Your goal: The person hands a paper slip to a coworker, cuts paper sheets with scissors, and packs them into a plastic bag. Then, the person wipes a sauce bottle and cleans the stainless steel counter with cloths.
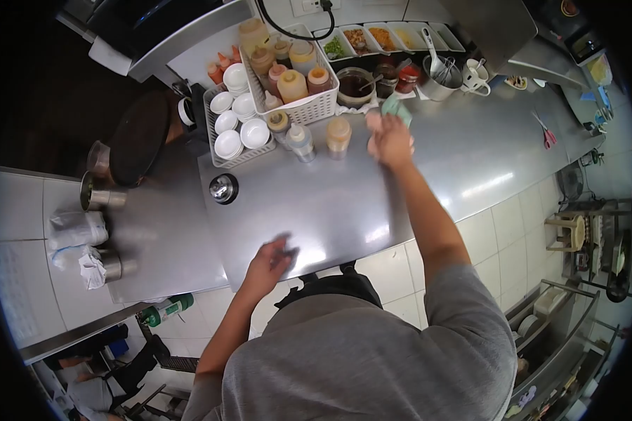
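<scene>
My right hand (395,142) reaches across the steel counter (309,210), its fingers closed over a pink cloth (374,121) pressed to the surface. Just beyond it lies a pale green cloth (398,109). Left of that hand stands a squeeze bottle of orange-tan sauce (338,135), with a clear squeeze bottle (301,142) beside it. My left hand (268,266) hovers near the counter's front edge, slightly blurred, fingers apart and holding nothing. A chrome call bell (223,189) sits farther back on its left.
White bowls (228,144) fill a basket at the back left, next to a white basket (309,111) of sauce bottles. Topping trays (381,38), a sauce pot (356,88) and a steel pot with whisk (441,81) line the back. Pink-handled scissors (546,133) lie far right.
</scene>
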Available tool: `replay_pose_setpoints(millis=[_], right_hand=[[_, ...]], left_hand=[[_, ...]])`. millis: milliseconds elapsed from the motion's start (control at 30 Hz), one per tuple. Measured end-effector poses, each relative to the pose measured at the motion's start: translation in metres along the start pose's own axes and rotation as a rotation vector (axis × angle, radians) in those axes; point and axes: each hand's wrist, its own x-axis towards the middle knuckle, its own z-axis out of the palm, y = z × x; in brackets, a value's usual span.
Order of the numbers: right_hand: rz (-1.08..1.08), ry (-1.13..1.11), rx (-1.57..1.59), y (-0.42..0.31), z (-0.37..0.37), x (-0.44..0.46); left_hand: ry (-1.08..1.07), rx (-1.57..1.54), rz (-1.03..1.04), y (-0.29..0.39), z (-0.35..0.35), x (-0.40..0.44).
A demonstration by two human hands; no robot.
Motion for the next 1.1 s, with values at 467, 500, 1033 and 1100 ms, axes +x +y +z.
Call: replay_pose_setpoints(millis=[467,500,1033,1100], right_hand=[[0.101,-0.100,0.067,0.032,-0.109,-0.109],[0.168,0.000,-0.039,0.057,-0.103,-0.097],[-0.589,-0.587,0.426,-0.287,-0.093,-0.166],[-0.688,-0.632,0.505,-0.365,-0.072,-0.151]], left_hand=[[0.319,-0.783,-0.066,0.080,0.048,0.208],[0.313,-0.753,-0.081,0.077,0.050,0.204],[0.407,-0.478,0.037,-0.043,-0.043,-0.060],[0.477,-0.442,0.095,-0.066,-0.079,-0.076]])
